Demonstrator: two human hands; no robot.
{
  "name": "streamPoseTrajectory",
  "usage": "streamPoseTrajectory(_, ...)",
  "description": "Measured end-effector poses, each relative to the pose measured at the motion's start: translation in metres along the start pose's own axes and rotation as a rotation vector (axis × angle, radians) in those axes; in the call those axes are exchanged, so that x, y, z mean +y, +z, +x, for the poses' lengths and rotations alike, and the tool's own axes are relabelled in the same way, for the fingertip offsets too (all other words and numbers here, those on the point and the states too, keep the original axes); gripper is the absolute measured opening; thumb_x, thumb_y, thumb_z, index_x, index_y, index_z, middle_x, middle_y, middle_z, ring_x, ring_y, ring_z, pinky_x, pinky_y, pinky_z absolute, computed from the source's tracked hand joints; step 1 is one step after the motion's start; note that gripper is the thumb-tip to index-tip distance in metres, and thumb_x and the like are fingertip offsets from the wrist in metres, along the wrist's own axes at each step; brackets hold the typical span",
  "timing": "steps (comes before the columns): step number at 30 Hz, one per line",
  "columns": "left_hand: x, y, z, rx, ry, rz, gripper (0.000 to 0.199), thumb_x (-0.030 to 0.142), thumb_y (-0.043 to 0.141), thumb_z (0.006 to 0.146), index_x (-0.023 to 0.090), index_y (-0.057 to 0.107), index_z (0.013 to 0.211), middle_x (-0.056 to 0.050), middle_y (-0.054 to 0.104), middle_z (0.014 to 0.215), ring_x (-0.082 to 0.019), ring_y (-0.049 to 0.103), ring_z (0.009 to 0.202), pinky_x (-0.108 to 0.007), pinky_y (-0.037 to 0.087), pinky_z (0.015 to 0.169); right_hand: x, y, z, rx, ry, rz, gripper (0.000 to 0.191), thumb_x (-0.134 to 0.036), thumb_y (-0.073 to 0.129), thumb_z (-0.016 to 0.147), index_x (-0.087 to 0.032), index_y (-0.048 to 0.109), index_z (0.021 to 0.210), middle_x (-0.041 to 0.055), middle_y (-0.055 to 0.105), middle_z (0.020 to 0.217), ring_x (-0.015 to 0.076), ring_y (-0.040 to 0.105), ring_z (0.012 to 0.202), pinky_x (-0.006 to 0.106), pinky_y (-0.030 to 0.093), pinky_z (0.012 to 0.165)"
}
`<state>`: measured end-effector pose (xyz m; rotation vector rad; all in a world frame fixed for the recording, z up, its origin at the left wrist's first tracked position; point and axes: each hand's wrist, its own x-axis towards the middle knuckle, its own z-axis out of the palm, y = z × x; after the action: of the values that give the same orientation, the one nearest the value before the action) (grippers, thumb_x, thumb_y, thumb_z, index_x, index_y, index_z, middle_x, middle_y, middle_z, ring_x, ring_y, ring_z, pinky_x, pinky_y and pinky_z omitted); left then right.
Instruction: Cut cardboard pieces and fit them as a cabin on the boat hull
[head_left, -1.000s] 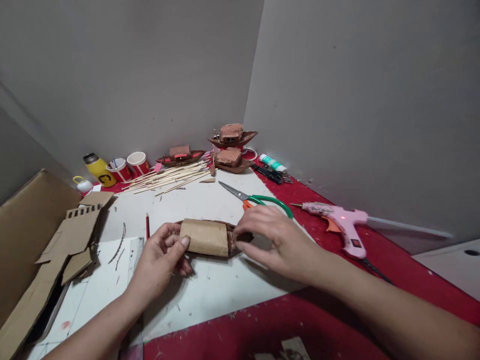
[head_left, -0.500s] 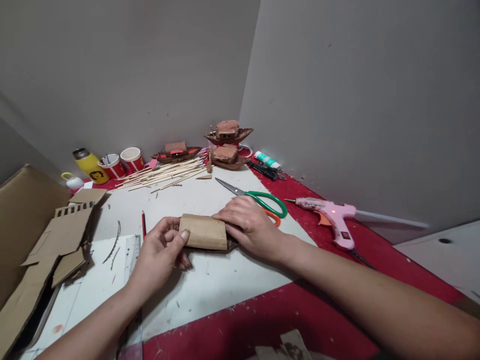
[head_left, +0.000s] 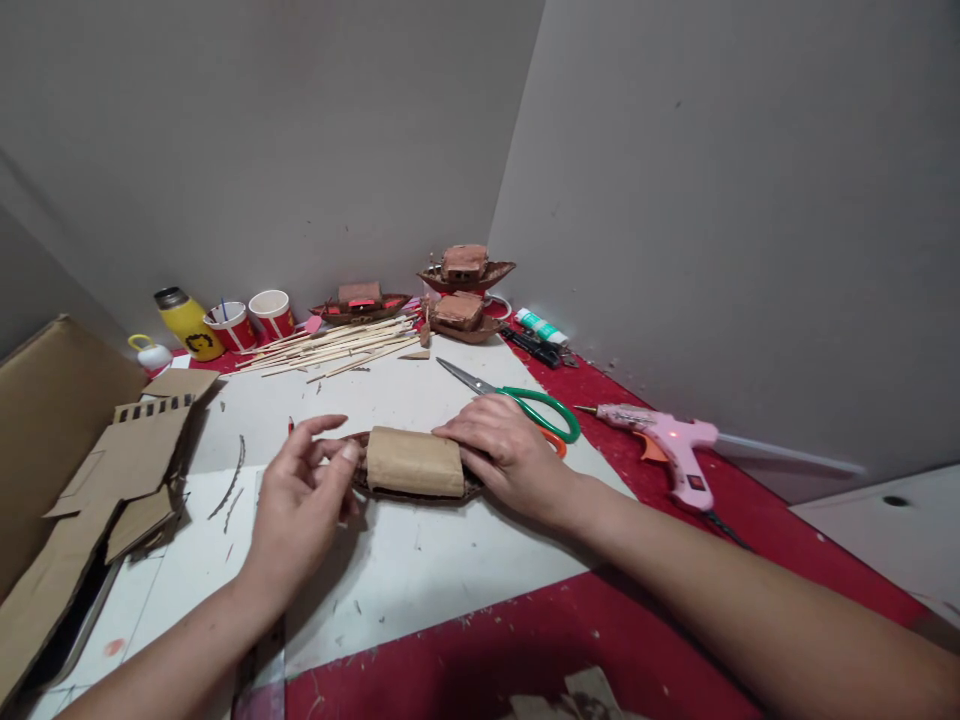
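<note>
A small brown model boat (head_left: 420,498) lies on the white sheet in front of me, topped by a curved tan cardboard roof (head_left: 415,463). My right hand (head_left: 504,445) grips the boat's right end, fingers at the roof's right edge; that end is mostly hidden. At the other end, my left hand (head_left: 304,490) has its index finger stretched out and its thumb apart, close to the hull's left tip. Whether its lower fingers touch the hull is hard to see. Just beyond my right hand lie green-handled scissors (head_left: 536,400).
To the right, a pink glue gun (head_left: 679,445) rests on the red tabletop (head_left: 525,640). Finished model boats (head_left: 465,268), thin wooden sticks (head_left: 345,345), red cups (head_left: 272,315) and a yellow bottle (head_left: 187,325) stand at the back. Cut cardboard (head_left: 112,470) lies left.
My left thumb has come off the roof and my left fingers have spread, uncovering the boat's left end. The roof looks more arched. My right hand stays at the right end.
</note>
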<state>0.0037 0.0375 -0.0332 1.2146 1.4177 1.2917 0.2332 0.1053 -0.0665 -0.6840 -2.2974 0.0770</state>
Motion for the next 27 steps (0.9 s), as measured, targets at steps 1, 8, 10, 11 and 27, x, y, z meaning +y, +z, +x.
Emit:
streamPoseTrajectory(1, 0.004, -0.003, 0.000, 0.061, 0.044, 0.017, 0.032, 0.038, 0.067, 0.082, 0.023, 0.058, 0.109, 0.004, 0.064, 0.070, -0.008, 0.050, 0.042, -0.019, 0.040, 0.041, 0.000, 0.000, 0.000, -0.003, 0.001, 0.001, 0.021, -0.013, 0.050, 0.093, -0.018, 0.067, 0.105, 0.0061, 0.074, 0.086, 0.0217, 0.062, 0.082, 0.041, 0.043, 0.078)
streamPoseTrajectory(8, -0.001, -0.026, 0.023, 0.359, 0.184, 0.080, 0.017, 0.027, 0.060, 0.085, 0.023, 0.062, 0.102, 0.008, 0.049, 0.054, -0.008, 0.042, 0.046, -0.016, 0.035, 0.044, -0.001, 0.000, -0.003, -0.010, 0.019, -0.005, 0.021, -0.013, 0.050, 0.093, -0.017, 0.067, 0.104, 0.0086, 0.073, 0.089, 0.0225, 0.063, 0.083, 0.041, 0.045, 0.077)
streamPoseTrajectory(10, -0.013, -0.030, 0.032, 0.366, 0.112, -0.025, 0.023, 0.020, 0.063, 0.079, 0.023, 0.062, 0.102, 0.005, 0.058, 0.069, -0.008, 0.051, 0.055, -0.016, 0.042, 0.051, 0.000, 0.002, -0.003, -0.015, 0.027, -0.003, 0.020, -0.014, 0.050, 0.094, -0.017, 0.068, 0.103, 0.0092, 0.073, 0.088, 0.0227, 0.063, 0.082, 0.041, 0.045, 0.076)
streamPoseTrajectory(11, -0.018, -0.031, 0.036, 0.351, 0.047, -0.099, 0.029, 0.019, 0.065, 0.076, 0.023, 0.061, 0.104, 0.003, 0.062, 0.080, -0.009, 0.057, 0.063, -0.017, 0.046, 0.056, 0.000, 0.002, -0.003, -0.021, 0.031, -0.003, 0.020, -0.015, 0.050, 0.094, -0.017, 0.068, 0.103, 0.0091, 0.073, 0.087, 0.0225, 0.063, 0.082, 0.041, 0.046, 0.075)
streamPoseTrajectory(27, -0.031, -0.019, 0.031, 0.252, -0.212, -0.370, 0.026, 0.034, 0.054, 0.091, 0.020, 0.053, 0.113, -0.010, 0.070, 0.099, -0.018, 0.069, 0.091, -0.030, 0.054, 0.083, 0.004, -0.055, -0.010, -0.157, 0.277, 0.100, 0.053, -0.033, 0.063, 0.088, -0.023, 0.049, 0.138, 0.0131, 0.060, 0.132, 0.0279, 0.058, 0.120, 0.046, 0.050, 0.098)
